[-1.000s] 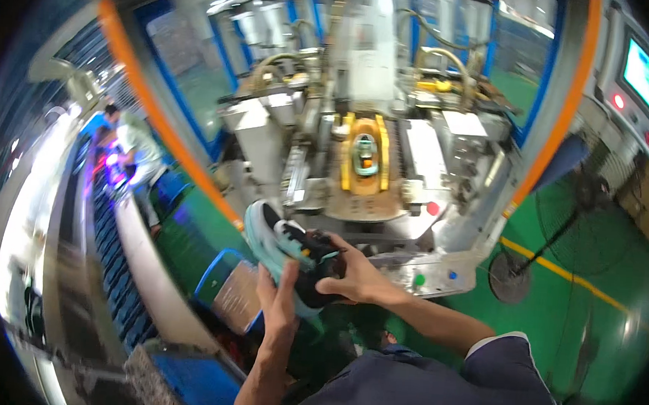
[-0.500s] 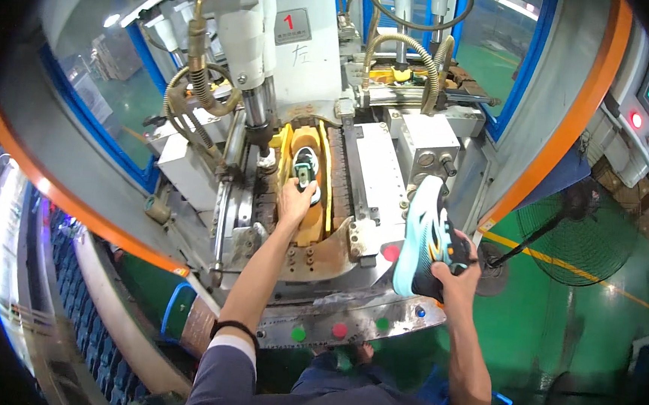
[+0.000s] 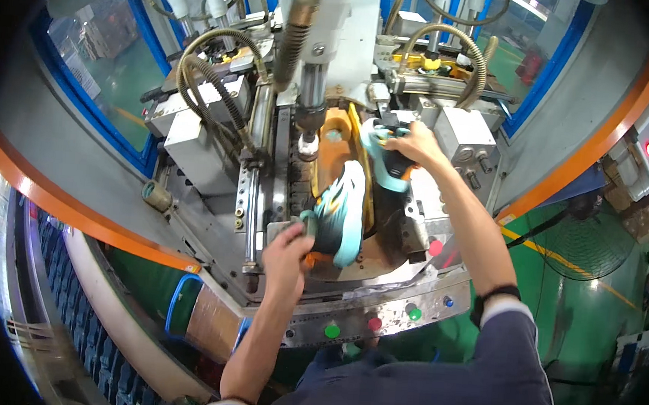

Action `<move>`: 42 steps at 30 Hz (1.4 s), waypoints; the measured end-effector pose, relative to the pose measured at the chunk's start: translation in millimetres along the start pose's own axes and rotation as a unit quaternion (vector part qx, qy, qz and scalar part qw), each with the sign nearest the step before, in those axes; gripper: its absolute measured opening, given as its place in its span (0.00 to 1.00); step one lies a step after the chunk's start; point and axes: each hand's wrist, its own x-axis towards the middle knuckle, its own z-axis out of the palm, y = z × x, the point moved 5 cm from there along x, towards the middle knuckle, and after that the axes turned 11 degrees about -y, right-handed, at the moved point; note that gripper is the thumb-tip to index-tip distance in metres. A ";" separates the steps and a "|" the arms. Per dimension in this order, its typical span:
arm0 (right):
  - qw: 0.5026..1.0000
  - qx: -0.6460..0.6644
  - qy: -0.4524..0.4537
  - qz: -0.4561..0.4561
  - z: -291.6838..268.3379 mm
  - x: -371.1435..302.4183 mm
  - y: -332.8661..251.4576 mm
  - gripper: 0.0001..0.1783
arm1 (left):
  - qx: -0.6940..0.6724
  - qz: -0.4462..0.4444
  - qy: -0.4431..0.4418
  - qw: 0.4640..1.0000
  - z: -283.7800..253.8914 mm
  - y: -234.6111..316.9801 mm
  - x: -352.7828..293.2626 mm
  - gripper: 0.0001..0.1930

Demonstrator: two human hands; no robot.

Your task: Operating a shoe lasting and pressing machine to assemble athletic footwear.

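Note:
My left hand (image 3: 285, 260) is closed at the heel end of a teal, white and black sports shoe (image 3: 350, 219). This shoe lies tilted on its side above the near part of a yellow-orange mould (image 3: 335, 154), its toe pointing away from me. My right hand (image 3: 416, 145) grips the collar of a second teal and black sports shoe (image 3: 392, 179), held at the mould's right edge. Motion blurs that shoe slightly, and fingers cover part of its upper. Left of the mould, a vertical piston (image 3: 313, 89) ends in a whitish tip.
Hoses (image 3: 220, 82) and a metal rail (image 3: 254, 190) flank the mould on the left. A white block (image 3: 465, 133) stands at right. Along the front panel (image 3: 392, 312) are green, red and blue buttons. Orange-edged frames curve on both sides; a floor fan (image 3: 582, 235) stands right.
My left hand has drawn back from inside the mould and now holds a shoe over its near end. My right hand has moved forward and left, bringing a shoe beside the mould.

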 end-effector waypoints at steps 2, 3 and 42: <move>0.992 -0.087 -0.085 0.018 53.7 60.2 -8.4 0.38 | -0.013 -0.023 0.002 1.000 -16.2 23.6 -71.8 0.24; 0.992 -0.090 -0.090 0.011 80.9 56.5 -33.8 0.39 | 0.000 0.006 0.017 1.000 -31.4 33.9 -105.8 0.25; 0.610 0.116 -0.278 -0.733 412.8 -505.3 -268.0 0.15 | -0.065 0.148 0.934 0.318 -218.6 -454.0 -829.8 0.30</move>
